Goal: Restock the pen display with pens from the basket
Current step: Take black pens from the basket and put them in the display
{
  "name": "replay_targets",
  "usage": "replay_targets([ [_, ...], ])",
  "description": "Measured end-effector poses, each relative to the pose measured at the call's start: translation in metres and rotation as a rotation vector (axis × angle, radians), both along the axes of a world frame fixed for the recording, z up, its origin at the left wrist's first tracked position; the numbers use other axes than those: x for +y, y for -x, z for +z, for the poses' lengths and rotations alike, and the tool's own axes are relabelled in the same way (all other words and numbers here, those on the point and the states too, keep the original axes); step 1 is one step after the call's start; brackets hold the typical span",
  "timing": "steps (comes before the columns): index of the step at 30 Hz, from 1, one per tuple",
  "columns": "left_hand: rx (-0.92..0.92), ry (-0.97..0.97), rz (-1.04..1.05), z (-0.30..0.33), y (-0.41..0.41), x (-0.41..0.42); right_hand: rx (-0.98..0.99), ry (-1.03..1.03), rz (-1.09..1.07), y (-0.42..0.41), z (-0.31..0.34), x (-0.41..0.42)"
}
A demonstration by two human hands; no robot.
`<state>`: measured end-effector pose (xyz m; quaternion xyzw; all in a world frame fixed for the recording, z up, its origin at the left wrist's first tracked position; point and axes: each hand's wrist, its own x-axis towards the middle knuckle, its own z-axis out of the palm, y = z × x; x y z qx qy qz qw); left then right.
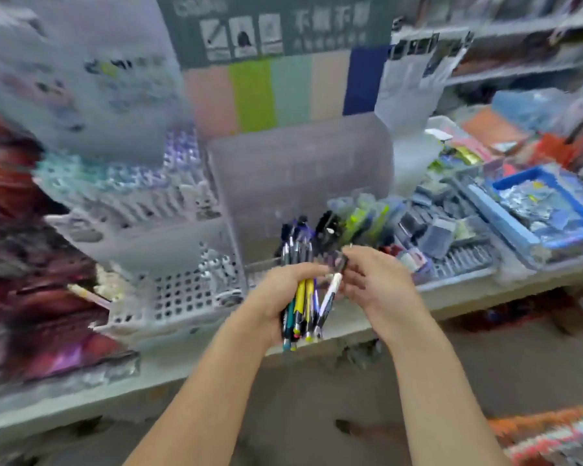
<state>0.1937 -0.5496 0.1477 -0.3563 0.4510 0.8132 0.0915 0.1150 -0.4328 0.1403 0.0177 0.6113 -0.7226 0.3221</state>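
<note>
In the head view, the left hand point(285, 290) is closed around a bundle of pens point(302, 307), roughly six by my count through the blur, while the right hand point(372, 280) pinches one white-barrelled pen point(329, 297) out of it, in front of the clear display box point(300, 176). I judge this the sorting step; next, that single pen needs lifting free and slotting into the display, and no basket is identifiable.

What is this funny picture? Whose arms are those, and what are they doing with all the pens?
The camera sits on a person's head and looks down, so you see their own two arms. They stand at a shop shelf full of stationery. The left hand holds a bunch of pens, tips down. The right hand pinches one white pen from that bunch. Behind the hands stands a clear display box with a few pens in it. On the left is a white basket with holes. The picture is blurry because the head was moving.
</note>
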Motion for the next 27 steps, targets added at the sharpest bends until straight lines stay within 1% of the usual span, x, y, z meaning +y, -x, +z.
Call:
replay_targets([
  [2, 0.032, 0.041, 0.091, 0.009, -0.024, -0.046, 0.036, 0.02, 0.01, -0.012, 0.013, -0.04],
  [6, 0.101, 0.074, 0.183, 0.023, -0.058, -0.11, 0.106, 0.111, -0.057, -0.028, 0.039, -0.092],
  [10, 0.215, -0.025, 0.229, 0.039, -0.06, -0.137, 0.205, 0.227, -0.239, -0.029, 0.062, -0.106],
  [13, 0.292, -0.101, 0.233, 0.051, -0.048, -0.144, 0.278, 0.325, -0.386, -0.011, 0.078, -0.111],
  [15, 0.319, -0.113, 0.239, 0.057, -0.038, -0.147, 0.368, 0.315, -0.419, 0.008, 0.087, -0.119],
  [19, 0.277, -0.032, 0.248, 0.064, -0.019, -0.153, 0.614, 0.141, -0.305, 0.049, 0.093, -0.156],
  [23, 0.231, 0.025, 0.324, 0.072, -0.001, -0.154, 0.985, -0.089, -0.071, 0.087, 0.084, -0.196],
  [27, 0.237, 0.021, 0.443, 0.076, 0.019, -0.154, 1.142, -0.221, 0.116, 0.114, 0.069, -0.218],
])
